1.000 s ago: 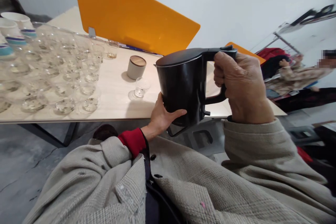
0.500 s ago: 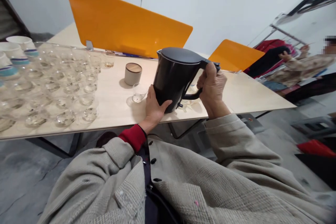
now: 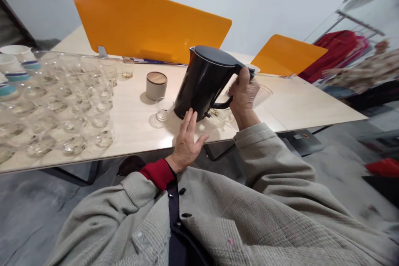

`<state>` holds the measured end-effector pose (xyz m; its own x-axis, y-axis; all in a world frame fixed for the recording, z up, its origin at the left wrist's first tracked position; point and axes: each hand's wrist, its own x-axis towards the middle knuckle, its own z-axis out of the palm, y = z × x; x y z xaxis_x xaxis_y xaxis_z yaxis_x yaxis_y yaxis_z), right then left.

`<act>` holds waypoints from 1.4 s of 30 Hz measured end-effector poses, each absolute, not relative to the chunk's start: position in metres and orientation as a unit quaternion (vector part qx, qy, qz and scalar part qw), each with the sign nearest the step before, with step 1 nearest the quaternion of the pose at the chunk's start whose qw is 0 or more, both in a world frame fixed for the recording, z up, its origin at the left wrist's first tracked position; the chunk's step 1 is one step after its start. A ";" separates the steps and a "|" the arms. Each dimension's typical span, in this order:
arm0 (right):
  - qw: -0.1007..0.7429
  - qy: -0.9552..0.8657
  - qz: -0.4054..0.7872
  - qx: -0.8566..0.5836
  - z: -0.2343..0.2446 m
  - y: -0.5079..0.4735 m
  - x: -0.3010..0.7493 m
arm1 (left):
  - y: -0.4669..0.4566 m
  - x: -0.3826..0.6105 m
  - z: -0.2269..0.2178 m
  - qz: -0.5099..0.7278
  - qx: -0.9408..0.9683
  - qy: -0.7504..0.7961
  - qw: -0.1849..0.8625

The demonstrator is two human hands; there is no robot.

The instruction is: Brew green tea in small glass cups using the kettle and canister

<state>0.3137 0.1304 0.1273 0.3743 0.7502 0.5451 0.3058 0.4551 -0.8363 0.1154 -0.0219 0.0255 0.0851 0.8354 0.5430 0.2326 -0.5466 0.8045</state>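
Tabletop (image 3: 131, 133) of pale wood, backed by an orange divider panel (image 3: 140, 25). Carries rows of empty glasses (image 3: 62, 104) across its left part. Near the front edge, black electric kettle (image 3: 202, 81), tilted, base low over the wood; cannot tell whether touching. Clamped round its handle, right hand (image 3: 245, 95), fingers curled shut. Below, left hand (image 3: 187, 141) open, fingers straight and spread, tips at the kettle's lower wall, holding nothing. Left of the kettle, lidded canister (image 3: 156, 85); just beside the base, small glass (image 3: 163, 109).
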 end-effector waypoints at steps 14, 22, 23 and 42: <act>0.698 -0.559 0.159 -0.419 0.124 0.208 0.299 | -0.030 0.040 -0.001 0.577 0.690 0.423 0.109; 0.675 -0.567 0.173 -0.439 0.123 0.252 0.304 | -0.029 0.025 0.001 0.586 0.675 0.431 0.122; 0.677 -0.562 0.167 -0.446 0.122 0.256 0.305 | -0.029 0.025 0.001 0.588 0.676 0.427 0.126; 0.537 -0.550 0.093 -0.633 0.156 0.241 0.328 | -0.024 0.020 0.003 0.622 0.591 0.440 0.266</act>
